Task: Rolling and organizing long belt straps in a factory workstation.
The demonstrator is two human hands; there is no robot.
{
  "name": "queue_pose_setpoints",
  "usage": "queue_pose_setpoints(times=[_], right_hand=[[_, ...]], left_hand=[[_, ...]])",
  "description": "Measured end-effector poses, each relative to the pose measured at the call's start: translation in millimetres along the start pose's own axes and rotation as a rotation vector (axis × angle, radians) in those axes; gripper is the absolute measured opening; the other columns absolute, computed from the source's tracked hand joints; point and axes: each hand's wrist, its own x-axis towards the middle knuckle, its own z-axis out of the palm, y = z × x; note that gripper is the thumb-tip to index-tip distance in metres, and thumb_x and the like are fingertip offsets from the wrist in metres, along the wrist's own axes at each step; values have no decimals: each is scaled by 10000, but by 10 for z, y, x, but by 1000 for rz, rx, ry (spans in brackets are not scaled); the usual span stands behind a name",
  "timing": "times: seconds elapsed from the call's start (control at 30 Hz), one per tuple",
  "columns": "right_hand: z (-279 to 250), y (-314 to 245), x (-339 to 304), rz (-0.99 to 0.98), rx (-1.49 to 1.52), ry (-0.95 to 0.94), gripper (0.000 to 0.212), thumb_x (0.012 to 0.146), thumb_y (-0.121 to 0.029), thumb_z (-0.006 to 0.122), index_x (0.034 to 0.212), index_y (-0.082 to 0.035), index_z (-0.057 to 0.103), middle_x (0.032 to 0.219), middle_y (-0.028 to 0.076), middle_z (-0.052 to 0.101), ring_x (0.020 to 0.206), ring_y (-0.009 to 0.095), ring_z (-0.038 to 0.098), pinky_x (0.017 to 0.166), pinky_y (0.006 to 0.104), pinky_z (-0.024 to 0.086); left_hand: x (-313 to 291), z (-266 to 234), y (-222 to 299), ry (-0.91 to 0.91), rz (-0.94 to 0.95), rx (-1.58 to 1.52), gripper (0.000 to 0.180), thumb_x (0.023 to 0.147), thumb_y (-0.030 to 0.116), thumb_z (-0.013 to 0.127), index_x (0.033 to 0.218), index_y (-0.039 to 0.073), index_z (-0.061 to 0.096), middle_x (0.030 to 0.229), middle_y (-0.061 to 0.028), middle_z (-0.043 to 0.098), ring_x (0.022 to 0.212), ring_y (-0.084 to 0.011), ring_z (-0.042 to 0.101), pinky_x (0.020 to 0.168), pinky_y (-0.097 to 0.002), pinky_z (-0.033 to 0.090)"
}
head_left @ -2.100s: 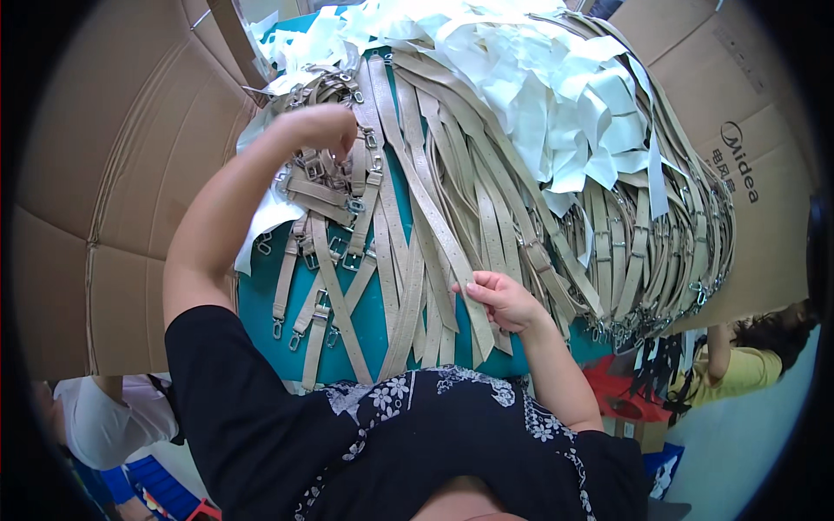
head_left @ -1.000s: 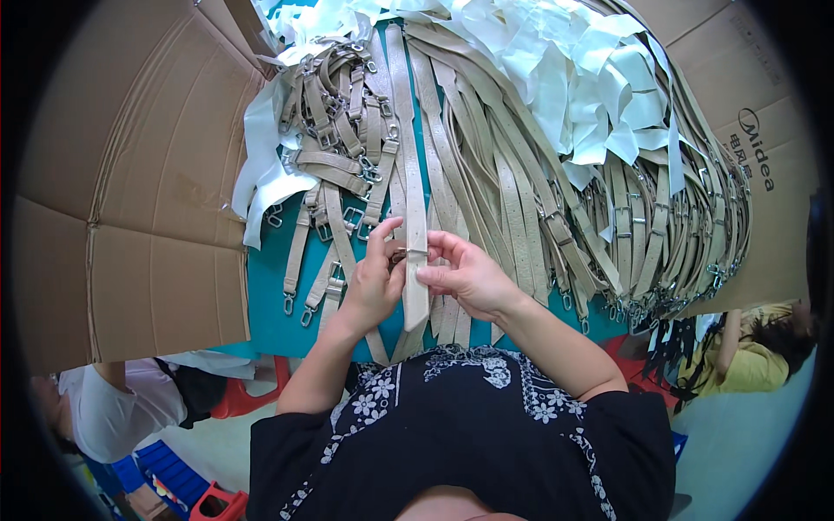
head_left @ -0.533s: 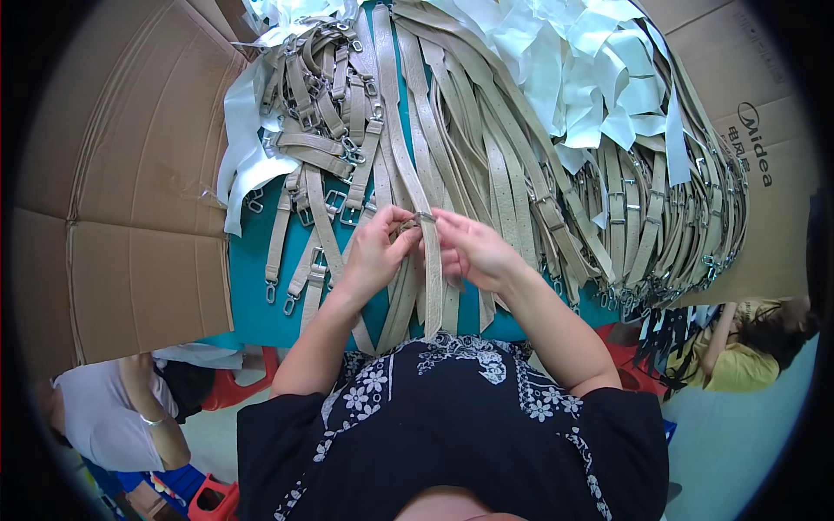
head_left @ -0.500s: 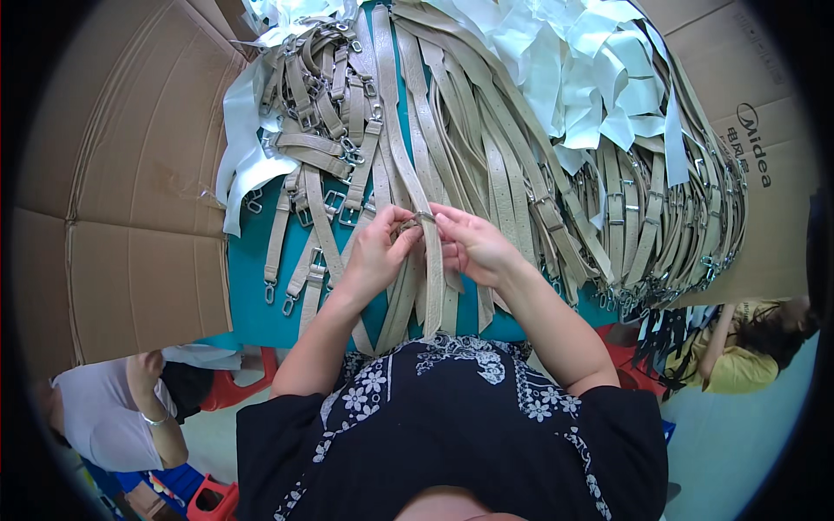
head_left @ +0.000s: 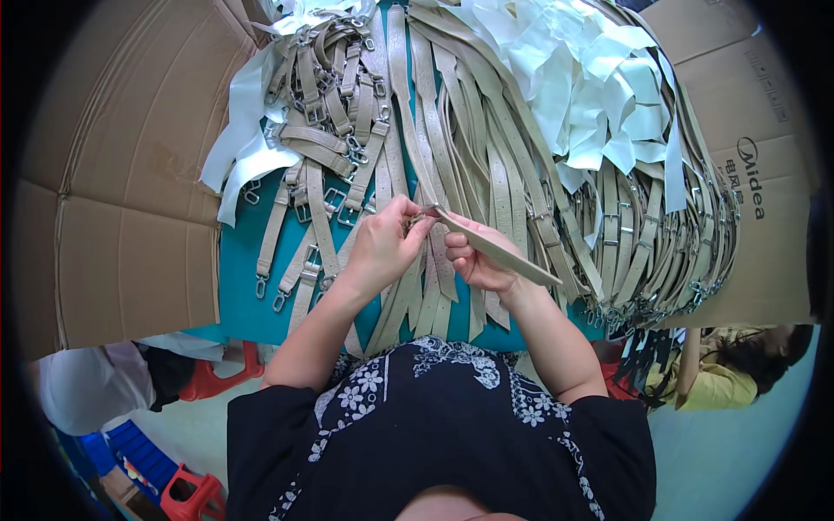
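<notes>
The table (head_left: 233, 291) ends just on the near side of the fingers (head_left: 401, 207), and past that edge is the person's black shirt (head_left: 434, 425). To the left of the fingers there is a bit of bare blue-green table, and then a tall cardboard wall (head_left: 130, 278) stands at the side. Well off to the right is another cardboard wall (head_left: 764, 252). There is not much room beyond the fingers, because long tan straps (head_left: 460, 148) lie there in a big bunch. A heap of short straps with metal clips (head_left: 317, 143) is past the fingers on the left. White scraps (head_left: 582, 95) are piled far past them on the right, and straps with buckles (head_left: 643, 234) hang together nearer that side.

The left hand (head_left: 382, 247) has its finger and thumb pinched close on a small metal buckle (head_left: 430, 208). One tan strap (head_left: 508, 252) comes down to the fingers and bends at this buckle. Its loose end sticks out to the right, over the right hand (head_left: 486, 260). The right fingers are curled in under the strap and hold it; the strap hides the right thumb.
</notes>
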Motion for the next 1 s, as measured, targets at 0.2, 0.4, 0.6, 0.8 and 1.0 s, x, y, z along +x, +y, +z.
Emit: queue_pose_setpoints(times=[0.2,0.4,0.6,0.8,1.0], right_hand=[[160,89,120,-298,-814,445,247,846,-175,599,1057,-56,553,765,-13,587,639,56,554,570,223,490],[265,71,278,-476,-741,504,158,810,-188,646,851,-36,638,741,-2,610,625,75,563,626,225,471],[292,24,371,-444,-959,517,166,826,-191,622,837,-26,619,775,39,630,687,111,605,666,261,496],[384,51,411,-309,-1031,445,158,838,-203,605,808,-48,608,734,23,616,619,96,584,602,234,486],[459,99,424,-248,-995,478,166,861,-217,559,770,-79,578,708,11,600,588,84,566,593,223,472]], left_hand=[[-37,-15,88,-101,34,-70,140,883,132,487,896,-5,514,714,-120,600,636,-183,599,570,-287,442],[-130,-242,96,-20,-70,32,295,795,238,630,912,2,498,688,-96,535,600,-245,543,584,-323,444],[-313,-430,128,-323,-37,-77,165,721,95,708,739,-3,577,682,-26,526,567,-94,491,507,-225,396],[110,-618,389,-141,295,-110,137,704,22,709,823,-3,645,712,-43,605,605,-75,556,518,-199,439],[192,-620,264,-129,251,-116,114,715,6,693,813,-13,638,695,-34,596,599,-71,556,517,-194,443]])
